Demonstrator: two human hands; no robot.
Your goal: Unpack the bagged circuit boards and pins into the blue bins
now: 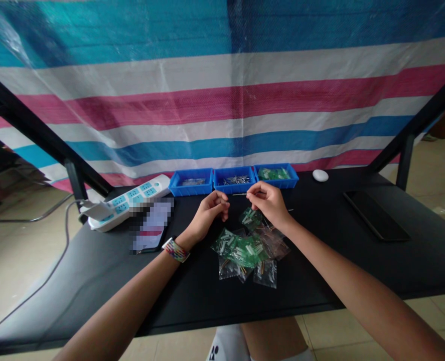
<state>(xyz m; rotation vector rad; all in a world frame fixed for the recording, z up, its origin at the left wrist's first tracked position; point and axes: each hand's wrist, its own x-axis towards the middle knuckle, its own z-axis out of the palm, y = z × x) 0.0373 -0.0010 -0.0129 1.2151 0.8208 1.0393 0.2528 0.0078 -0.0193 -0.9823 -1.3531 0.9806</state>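
Between thumb and forefinger, my right hand point(269, 203) pinches a thin metal pin point(239, 194) that points left, just in front of the middle blue bin point(233, 188). My left hand point(210, 213) is close to the pin's free end, its fingers curled and the thumb against them; whether anything is in them is hidden. Below both hands lies a pile of small plastic bags: green bags point(241, 248) with pale pieces inside, and clear bags point(265, 274) with thin gold-coloured pieces. Thin metal pins point(237, 179) fill the middle bin.
The left blue bin point(190, 190) holds clear packets, the right blue bin point(292, 179) green ones. A power strip point(158, 183) and a phone point(156, 220) lie at left. A white round object point(320, 175) and a dark phone point(376, 215) lie at right. A striped sheet point(207, 105) hangs behind.
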